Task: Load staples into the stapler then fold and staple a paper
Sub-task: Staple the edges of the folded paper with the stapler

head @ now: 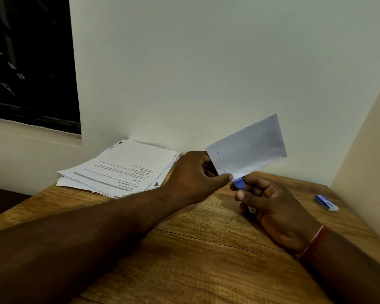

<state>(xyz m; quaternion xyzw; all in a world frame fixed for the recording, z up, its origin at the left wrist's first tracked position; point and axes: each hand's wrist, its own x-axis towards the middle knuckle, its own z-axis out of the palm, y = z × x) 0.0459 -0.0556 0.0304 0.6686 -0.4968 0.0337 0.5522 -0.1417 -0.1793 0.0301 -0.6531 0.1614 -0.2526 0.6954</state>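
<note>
My left hand [195,178] grips a folded white paper [248,148] by its lower left corner and holds it up above the wooden table [206,249]. Two short staple marks show along the paper's left edge. My right hand [270,207] is closed around a small blue stapler [239,183]. Its blue nose sits right at the paper's bottom edge, beside my left thumb. Most of the stapler is hidden inside my right fist; a bit of metal shows under the fingers.
A stack of printed sheets [123,170] lies at the back of the table against the white wall. A small blue staple box [326,202] rests at the right, near the side wall. A dark window is at upper left.
</note>
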